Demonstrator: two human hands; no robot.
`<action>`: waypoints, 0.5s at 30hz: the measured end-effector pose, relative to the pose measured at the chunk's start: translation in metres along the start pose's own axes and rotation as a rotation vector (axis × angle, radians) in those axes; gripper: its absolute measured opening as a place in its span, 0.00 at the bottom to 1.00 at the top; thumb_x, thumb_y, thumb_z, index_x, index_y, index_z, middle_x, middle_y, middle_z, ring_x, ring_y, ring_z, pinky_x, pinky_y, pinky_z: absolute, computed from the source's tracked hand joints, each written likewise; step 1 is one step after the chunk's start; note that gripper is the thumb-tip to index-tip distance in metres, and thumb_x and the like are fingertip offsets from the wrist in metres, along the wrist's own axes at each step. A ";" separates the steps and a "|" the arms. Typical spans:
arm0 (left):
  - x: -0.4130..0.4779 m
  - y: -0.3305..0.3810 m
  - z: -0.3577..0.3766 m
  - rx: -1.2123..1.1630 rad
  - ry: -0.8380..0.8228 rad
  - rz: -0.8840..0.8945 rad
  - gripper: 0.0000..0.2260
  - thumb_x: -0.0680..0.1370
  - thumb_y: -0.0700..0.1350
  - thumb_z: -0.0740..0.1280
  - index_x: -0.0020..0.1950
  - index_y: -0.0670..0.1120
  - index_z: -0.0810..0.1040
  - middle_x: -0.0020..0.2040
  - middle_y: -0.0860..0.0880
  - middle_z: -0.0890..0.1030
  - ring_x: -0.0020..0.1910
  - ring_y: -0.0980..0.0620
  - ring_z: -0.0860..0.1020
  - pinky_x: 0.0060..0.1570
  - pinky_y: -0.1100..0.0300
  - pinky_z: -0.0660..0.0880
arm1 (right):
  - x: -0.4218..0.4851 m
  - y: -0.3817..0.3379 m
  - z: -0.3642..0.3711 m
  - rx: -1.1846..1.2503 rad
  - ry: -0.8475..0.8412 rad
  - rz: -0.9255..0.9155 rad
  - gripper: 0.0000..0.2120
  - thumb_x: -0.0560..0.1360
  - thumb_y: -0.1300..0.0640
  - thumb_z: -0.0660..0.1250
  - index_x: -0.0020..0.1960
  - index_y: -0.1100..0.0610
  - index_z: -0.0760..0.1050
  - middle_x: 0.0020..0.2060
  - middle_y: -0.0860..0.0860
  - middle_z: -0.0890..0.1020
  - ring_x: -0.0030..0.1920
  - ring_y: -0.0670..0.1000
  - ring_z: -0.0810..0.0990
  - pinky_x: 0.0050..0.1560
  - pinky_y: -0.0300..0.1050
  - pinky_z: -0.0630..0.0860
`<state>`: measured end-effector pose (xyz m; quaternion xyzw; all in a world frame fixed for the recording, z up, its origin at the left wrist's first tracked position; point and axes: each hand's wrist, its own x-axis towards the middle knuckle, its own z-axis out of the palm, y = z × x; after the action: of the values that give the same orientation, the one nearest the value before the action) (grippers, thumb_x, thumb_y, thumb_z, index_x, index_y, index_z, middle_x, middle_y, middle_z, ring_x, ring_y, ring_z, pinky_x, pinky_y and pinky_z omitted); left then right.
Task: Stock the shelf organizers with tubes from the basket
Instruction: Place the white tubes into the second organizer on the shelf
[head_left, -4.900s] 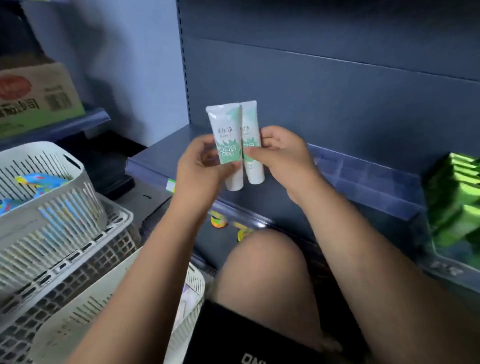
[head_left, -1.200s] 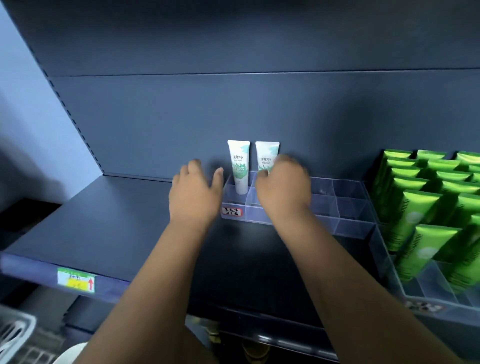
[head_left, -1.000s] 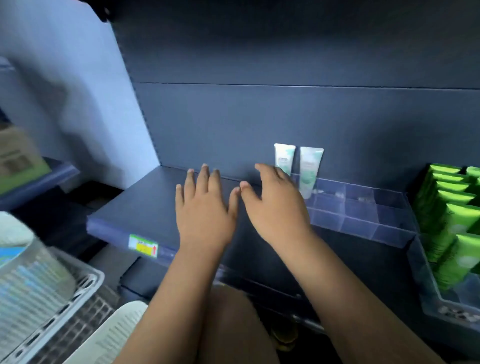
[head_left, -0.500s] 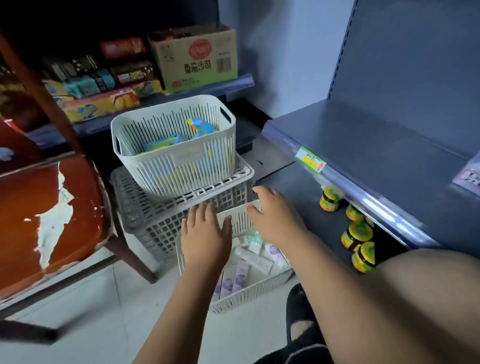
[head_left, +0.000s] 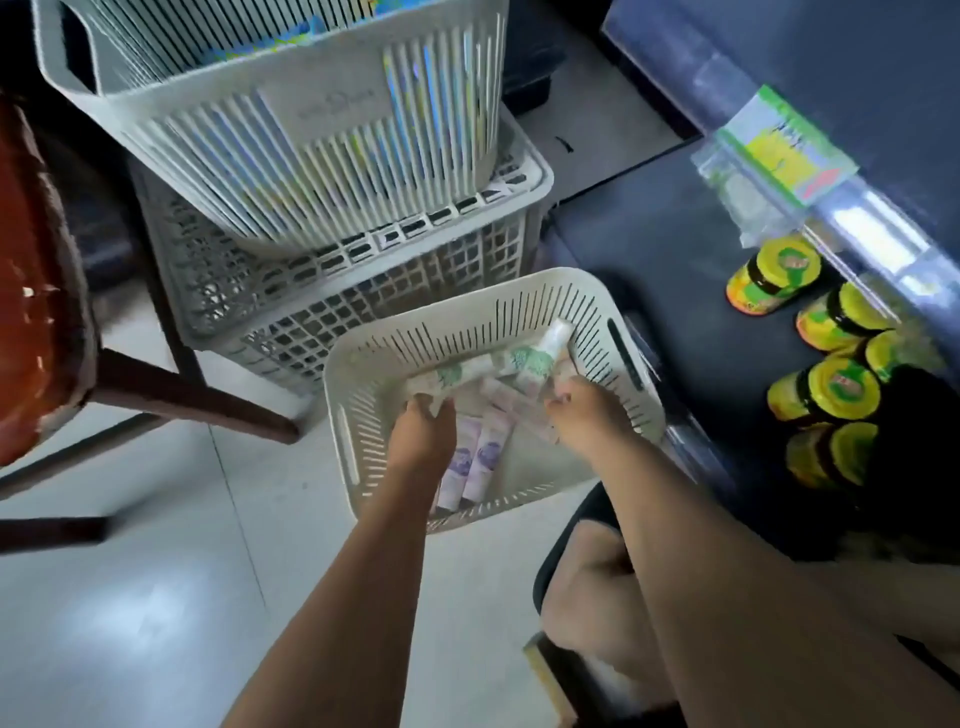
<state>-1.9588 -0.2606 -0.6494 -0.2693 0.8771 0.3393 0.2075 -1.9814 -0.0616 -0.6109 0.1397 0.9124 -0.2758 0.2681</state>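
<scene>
1. A bare knee (head_left: 587, 597) sits lowest in the view, above the pale tiled floor (head_left: 130, 597).
2. Both forearms reach down into a white slotted plastic basket (head_left: 358, 447) standing on the floor.
3. The left hand (head_left: 423, 428) has its fingers curled round the end of a white tube with a green leaf print (head_left: 457, 373), which lies across the basket.
4. The right hand (head_left: 584, 410) has its fingers bent down at the foot of a second green-print tube with a white cap (head_left: 543, 353); motion blur hides whether it grips.
5. Two purple-print tubes (head_left: 485, 454) lie side by side between the wrists, on the basket's bottom.
6. Just behind stands a grey latticed plastic crate (head_left: 363, 291), with a larger white slotted basket (head_left: 322, 135) on top.
7. A red-brown chair (head_left: 36, 291) is at the left.
8. At the right, yellow-lidded jars (head_left: 841, 389) stand on a dark blue lower shelf (head_left: 649, 244), under a shelf edge with a green and yellow price label (head_left: 779, 150).
</scene>
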 end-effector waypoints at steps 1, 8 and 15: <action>0.010 -0.001 0.006 -0.003 -0.011 -0.022 0.20 0.84 0.52 0.61 0.71 0.41 0.73 0.67 0.37 0.78 0.65 0.36 0.76 0.63 0.50 0.71 | 0.012 -0.001 0.008 0.007 -0.005 0.024 0.11 0.80 0.54 0.61 0.56 0.56 0.78 0.46 0.54 0.81 0.43 0.55 0.78 0.37 0.44 0.68; 0.070 -0.005 0.036 0.254 0.081 0.051 0.24 0.80 0.53 0.63 0.75 0.47 0.66 0.74 0.43 0.71 0.75 0.41 0.66 0.75 0.46 0.63 | 0.069 -0.011 0.065 0.092 0.032 0.137 0.14 0.80 0.59 0.63 0.65 0.57 0.76 0.57 0.56 0.80 0.48 0.54 0.77 0.40 0.40 0.68; 0.089 0.006 0.047 -0.284 0.221 -0.473 0.22 0.80 0.52 0.66 0.69 0.39 0.75 0.65 0.39 0.79 0.64 0.39 0.78 0.62 0.50 0.77 | 0.117 -0.036 0.089 -0.237 0.246 -0.310 0.11 0.74 0.61 0.68 0.57 0.57 0.79 0.56 0.54 0.80 0.56 0.57 0.79 0.51 0.50 0.77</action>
<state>-2.0228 -0.2529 -0.7276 -0.5278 0.7509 0.3697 0.1444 -2.0552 -0.1301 -0.7243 -0.0020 0.9748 -0.1856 0.1236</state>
